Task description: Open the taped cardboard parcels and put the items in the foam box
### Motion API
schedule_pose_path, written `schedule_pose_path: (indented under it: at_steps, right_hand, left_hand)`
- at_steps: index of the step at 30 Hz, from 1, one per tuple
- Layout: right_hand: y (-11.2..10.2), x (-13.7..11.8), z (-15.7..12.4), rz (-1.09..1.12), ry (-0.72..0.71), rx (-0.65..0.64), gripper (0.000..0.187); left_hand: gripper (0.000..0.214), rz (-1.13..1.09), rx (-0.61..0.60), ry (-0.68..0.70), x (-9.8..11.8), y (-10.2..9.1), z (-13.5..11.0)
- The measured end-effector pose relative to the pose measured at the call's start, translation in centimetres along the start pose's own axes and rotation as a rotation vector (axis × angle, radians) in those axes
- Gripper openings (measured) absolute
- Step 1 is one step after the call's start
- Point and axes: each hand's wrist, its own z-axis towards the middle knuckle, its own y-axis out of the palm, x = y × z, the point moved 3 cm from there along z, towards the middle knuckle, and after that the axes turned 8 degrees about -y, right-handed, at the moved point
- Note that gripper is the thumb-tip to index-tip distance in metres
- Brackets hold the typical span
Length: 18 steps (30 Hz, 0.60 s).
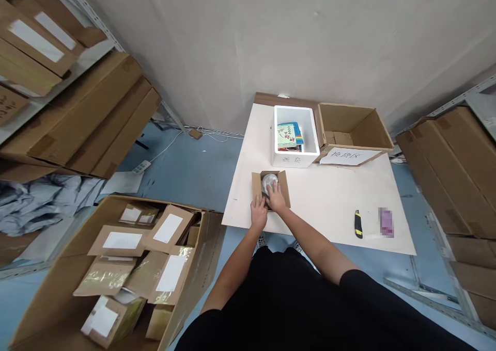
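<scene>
A small open cardboard box point(287, 188) sits near the front edge of the white table, its side flaps folded outward. Inside it lies a round item in whitish clear plastic point(269, 179); what it is I cannot make out. My right hand point(276, 198) reaches into the box, with its fingers spread over the wrapped item and touching it. At the box's near left corner, my left hand point(259, 212) has its fingers bent around the cardboard. Something dark shows in the box between the two hands, partly hidden by them.
Behind stand a white foam box point(296, 160) holding booklets point(289, 134) and a larger open carton point(354, 111). A yellow-black utility knife point(358, 224) and a blurred purple item point(386, 222) lie on the table point(325, 206) at right. A big carton point(215, 253) of parcels stands left; loaded shelves flank both sides.
</scene>
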Motion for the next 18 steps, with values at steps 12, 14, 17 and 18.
schedule_pose_path:
  at_steps: [12, 14, 17, 18]
  right_hand:
    - [-0.2, -1.8, 0.9, -0.015, 0.047, -0.011, 0.084]
    - [-0.8, -2.3, 0.5, 0.007, 0.005, 0.079, 0.084]
    - [-2.6, -2.4, -0.8, 0.063, -0.032, 0.238, 0.088]
    - [-3.4, -1.9, -1.5, 0.089, -0.026, 0.293, 0.090]
  left_hand:
    - [0.040, 0.008, -0.096, -0.022, -1.1, -1.0, 0.1]
    - [0.040, 0.007, -0.095, -0.023, -1.5, -1.2, 0.2]
    - [0.039, -0.032, -0.062, -0.054, -2.9, -1.9, 0.7]
    - [0.038, -0.051, -0.046, -0.068, -3.5, -2.3, 0.8]
